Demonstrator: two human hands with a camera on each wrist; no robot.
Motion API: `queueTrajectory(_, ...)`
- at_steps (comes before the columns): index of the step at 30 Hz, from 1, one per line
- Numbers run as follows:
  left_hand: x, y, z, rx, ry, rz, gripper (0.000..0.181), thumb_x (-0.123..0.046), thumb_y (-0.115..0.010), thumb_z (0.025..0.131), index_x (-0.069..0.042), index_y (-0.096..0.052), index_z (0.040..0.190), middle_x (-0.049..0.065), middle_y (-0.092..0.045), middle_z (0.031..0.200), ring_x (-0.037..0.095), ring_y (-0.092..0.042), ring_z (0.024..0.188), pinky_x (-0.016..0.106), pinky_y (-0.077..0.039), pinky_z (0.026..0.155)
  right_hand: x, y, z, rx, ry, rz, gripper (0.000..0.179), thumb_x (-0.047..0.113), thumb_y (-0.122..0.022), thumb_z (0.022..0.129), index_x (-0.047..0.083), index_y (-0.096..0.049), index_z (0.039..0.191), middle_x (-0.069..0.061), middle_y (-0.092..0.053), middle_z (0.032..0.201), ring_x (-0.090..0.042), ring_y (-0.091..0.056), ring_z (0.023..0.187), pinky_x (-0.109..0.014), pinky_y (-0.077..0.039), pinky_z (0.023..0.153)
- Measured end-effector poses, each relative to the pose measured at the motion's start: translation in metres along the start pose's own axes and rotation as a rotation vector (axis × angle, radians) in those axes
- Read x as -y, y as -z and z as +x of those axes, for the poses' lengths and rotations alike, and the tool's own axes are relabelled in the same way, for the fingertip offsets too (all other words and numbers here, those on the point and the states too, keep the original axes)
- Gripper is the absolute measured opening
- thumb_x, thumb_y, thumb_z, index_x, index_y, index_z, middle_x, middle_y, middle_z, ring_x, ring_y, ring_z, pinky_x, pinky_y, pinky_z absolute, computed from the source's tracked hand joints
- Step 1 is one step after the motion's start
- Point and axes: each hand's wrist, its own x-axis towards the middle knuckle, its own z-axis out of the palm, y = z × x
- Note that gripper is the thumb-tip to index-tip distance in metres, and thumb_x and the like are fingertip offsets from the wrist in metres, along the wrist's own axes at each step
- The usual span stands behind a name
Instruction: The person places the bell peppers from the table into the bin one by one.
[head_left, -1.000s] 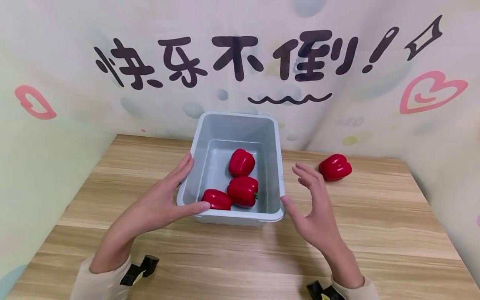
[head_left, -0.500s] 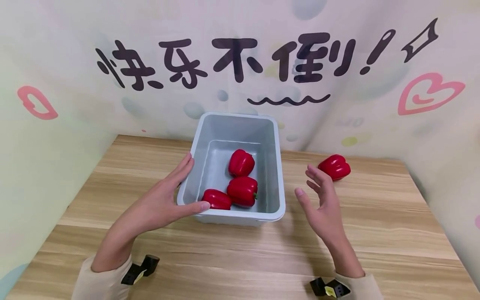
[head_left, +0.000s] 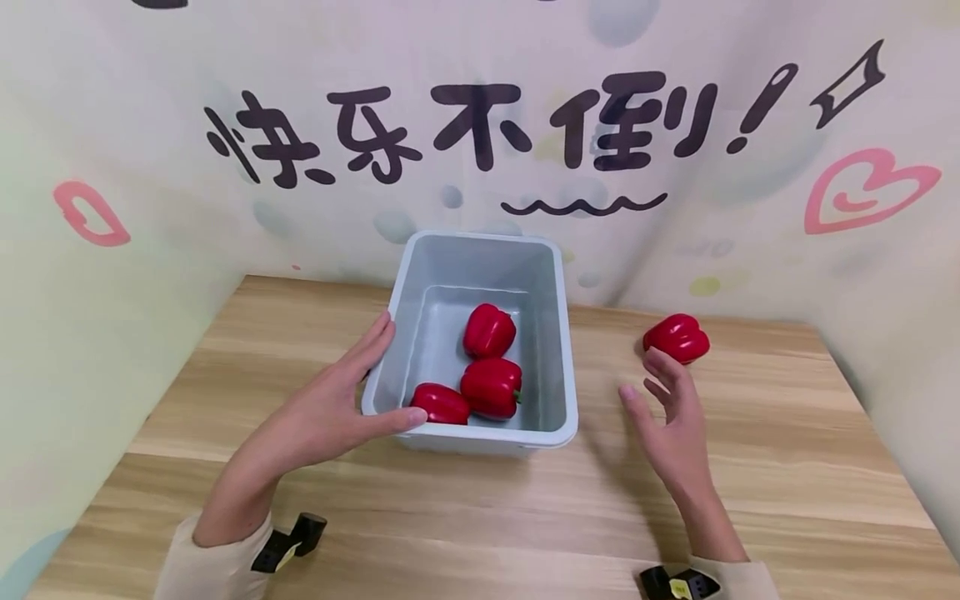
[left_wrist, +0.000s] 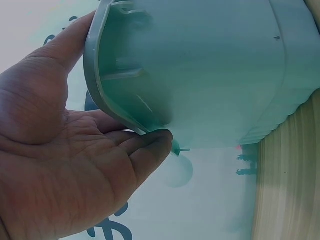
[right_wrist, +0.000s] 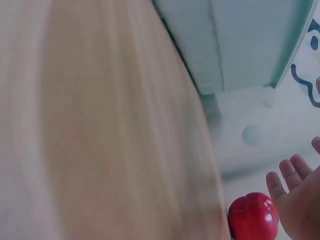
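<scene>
My left hand [head_left: 322,421] grips the near left corner of a light grey plastic bin [head_left: 561,333]. Its thumb lies over the front rim and its fingers along the outer left side; in the left wrist view the fingers bend under the bin's rim [left_wrist: 92,75]. Inside the bin lie three red bell peppers: one farther back [head_left: 489,331], one in the middle with a green stem [head_left: 491,387], one at the front left [head_left: 441,404]. My right hand [head_left: 678,429], fingers spread and holding nothing, is just in front of another red bell pepper [head_left: 678,337] on the table, also seen as the red pepper [right_wrist: 254,217] beside the fingers.
The wooden table [head_left: 480,517] runs back to a printed cloth backdrop [head_left: 480,200] close behind the bin. Cloth also rises at the left and right table edges. Black cameras [head_left: 288,542] are strapped to both wrists.
My right hand has left the bin's right corner and moved right, toward the pepper on the table. The left hand stays on the bin. The head view has shifted slightly.
</scene>
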Motion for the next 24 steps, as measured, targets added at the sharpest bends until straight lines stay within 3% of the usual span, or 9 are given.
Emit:
queueTrajectory(3, 0.0, -0.003, -0.001, -0.001, 0.001, -0.011, 0.114, -0.058, -0.08, 0.089, -0.021, -0.011, 0.172, 0.002, -0.004, 0.181, 0.043, -0.021, 0.164, 0.063, -0.052, 0.111, -0.006, 0.004, -0.003, -0.023, -0.02, -0.028, 0.061, 0.005, -0.071, 0.098, 0.005, -0.047, 0.153, -0.001, -0.055, 0.15, -0.005, -0.054, 0.138, -0.008, -0.044, 0.109)
queueTrajectory(7, 0.0, -0.003, 0.0, -0.008, -0.004, -0.01, 0.114, -0.056, -0.08, 0.089, -0.02, -0.011, 0.172, 0.002, -0.004, 0.181, 0.043, -0.022, 0.164, 0.063, -0.052, 0.11, -0.013, 0.008, -0.003, -0.089, -0.054, -0.037, 0.057, 0.007, -0.072, 0.099, 0.001, -0.049, 0.15, 0.006, -0.058, 0.141, 0.003, -0.054, 0.131, -0.008, -0.046, 0.107)
queueTrajectory(10, 0.0, -0.002, 0.0, -0.011, -0.007, 0.0, 0.114, -0.056, -0.08, 0.089, -0.02, -0.011, 0.172, 0.002, -0.004, 0.181, 0.043, -0.021, 0.164, 0.063, -0.051, 0.111, -0.016, 0.012, -0.001, -0.139, -0.086, -0.034, 0.057, 0.009, -0.073, 0.098, 0.001, -0.05, 0.149, 0.009, -0.058, 0.137, -0.004, -0.056, 0.13, -0.01, -0.046, 0.108)
queueTrajectory(16, 0.0, 0.0, -0.002, -0.015, 0.0, 0.016, 0.113, -0.057, -0.08, 0.089, -0.019, -0.011, 0.172, 0.002, -0.004, 0.181, 0.043, -0.02, 0.164, 0.065, -0.048, 0.113, -0.021, 0.021, 0.004, -0.182, -0.17, -0.039, 0.069, 0.019, -0.076, 0.098, 0.012, -0.042, 0.158, -0.013, -0.049, 0.157, -0.024, -0.049, 0.145, -0.025, -0.04, 0.123)
queueTrajectory(24, 0.0, -0.002, 0.0, -0.012, -0.006, 0.001, 0.113, -0.057, -0.08, 0.089, -0.02, -0.012, 0.172, 0.002, -0.005, 0.181, 0.043, -0.02, 0.164, 0.065, -0.052, 0.11, -0.026, 0.031, 0.009, -0.197, -0.232, -0.059, 0.076, 0.025, -0.076, 0.098, 0.012, -0.036, 0.161, -0.013, -0.043, 0.163, -0.032, -0.045, 0.15, -0.038, -0.04, 0.127)
